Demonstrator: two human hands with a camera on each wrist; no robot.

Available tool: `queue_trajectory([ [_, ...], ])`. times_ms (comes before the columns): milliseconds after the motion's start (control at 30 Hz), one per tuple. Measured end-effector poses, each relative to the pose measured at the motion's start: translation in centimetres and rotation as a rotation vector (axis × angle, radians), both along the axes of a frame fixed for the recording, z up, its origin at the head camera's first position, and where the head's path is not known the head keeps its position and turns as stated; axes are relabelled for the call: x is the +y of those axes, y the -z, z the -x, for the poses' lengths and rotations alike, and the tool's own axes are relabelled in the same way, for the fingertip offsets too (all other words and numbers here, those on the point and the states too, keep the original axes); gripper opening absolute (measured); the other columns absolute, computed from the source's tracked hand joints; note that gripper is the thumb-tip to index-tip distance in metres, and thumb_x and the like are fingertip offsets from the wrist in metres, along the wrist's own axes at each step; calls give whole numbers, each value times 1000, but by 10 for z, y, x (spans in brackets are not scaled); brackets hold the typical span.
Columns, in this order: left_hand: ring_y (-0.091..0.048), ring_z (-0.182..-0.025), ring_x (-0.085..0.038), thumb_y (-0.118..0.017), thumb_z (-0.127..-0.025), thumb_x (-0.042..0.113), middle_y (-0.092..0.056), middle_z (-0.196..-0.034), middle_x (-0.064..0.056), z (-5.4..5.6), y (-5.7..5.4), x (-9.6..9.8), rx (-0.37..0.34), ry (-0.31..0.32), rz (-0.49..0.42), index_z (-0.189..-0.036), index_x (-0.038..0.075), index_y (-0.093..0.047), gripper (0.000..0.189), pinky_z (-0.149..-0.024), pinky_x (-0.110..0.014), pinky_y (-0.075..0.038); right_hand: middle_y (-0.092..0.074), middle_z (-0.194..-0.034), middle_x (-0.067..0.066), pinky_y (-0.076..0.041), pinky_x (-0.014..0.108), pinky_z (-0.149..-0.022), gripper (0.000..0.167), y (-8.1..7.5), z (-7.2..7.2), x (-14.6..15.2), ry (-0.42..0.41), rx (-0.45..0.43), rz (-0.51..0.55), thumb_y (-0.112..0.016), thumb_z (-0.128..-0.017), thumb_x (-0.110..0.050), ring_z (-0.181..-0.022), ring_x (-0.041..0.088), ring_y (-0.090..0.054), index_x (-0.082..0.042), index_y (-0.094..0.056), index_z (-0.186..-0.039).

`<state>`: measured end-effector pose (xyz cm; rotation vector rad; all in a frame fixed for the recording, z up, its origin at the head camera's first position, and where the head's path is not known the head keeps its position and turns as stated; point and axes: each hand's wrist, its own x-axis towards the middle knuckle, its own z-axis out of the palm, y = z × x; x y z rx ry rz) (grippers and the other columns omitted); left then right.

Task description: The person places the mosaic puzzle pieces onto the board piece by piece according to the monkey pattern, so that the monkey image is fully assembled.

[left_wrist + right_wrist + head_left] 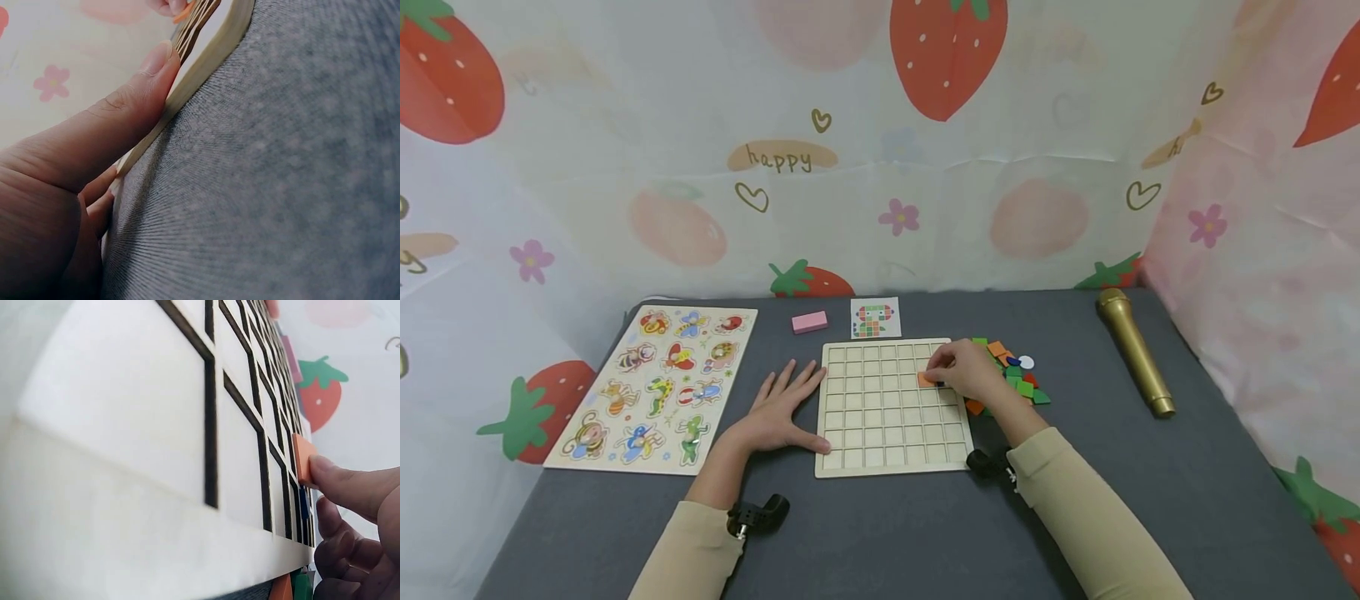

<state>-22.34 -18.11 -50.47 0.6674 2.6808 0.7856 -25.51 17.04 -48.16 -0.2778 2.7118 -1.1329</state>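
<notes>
A pale wooden grid board (872,408) lies on the table. My left hand (775,421) is spread flat at its left side, the thumb touching the frame near the lower left corner. Over the right part of the grid, my right hand (966,371) holds an orange square tile (304,456) by its edge, with the thumb on it; the fingers behind are partly hidden. In the right wrist view the tile stands tilted at the grid's surface. A dark blue piece (304,503) shows just below it, close to the fingers.
Loose coloured tiles (1025,388) are heaped right of the board, partly under the right forearm. Behind the board lie a pattern card (876,318) and a pink block (809,322). An insect picture board (651,392) is at left, a gold microphone (1135,354) at right.
</notes>
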Motion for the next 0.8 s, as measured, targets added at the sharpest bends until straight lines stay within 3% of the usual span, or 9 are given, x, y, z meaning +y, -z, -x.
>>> queue_trajectory([
  [300,8,-157,-37,-86,-69,61,-8,-171,-8,0,0,-1,-11,1,12,-164,20,-17,124,-123,-61,6,-69,-86,1,-49,31,-64,8,0,-1,-3,-7,6,-50,-76,-92,-24,-74,18,-59,-16,-75,-90],
  [567,8,-157,-35,-85,-69,63,-7,-171,-7,1,0,-1,-13,7,16,-164,22,-16,125,-123,-60,7,-68,-89,3,-49,32,-65,10,-5,-4,1,16,-7,-3,-76,-93,-26,-78,20,-58,-15,-75,-95],
  [800,8,-157,-36,-85,-69,62,-8,-171,-8,1,1,-1,-15,4,4,-164,21,-17,124,-123,-61,7,-68,-92,3,-50,33,-67,13,-7,-9,16,-4,49,25,-75,-93,-25,-80,19,-58,-13,-74,-98],
])
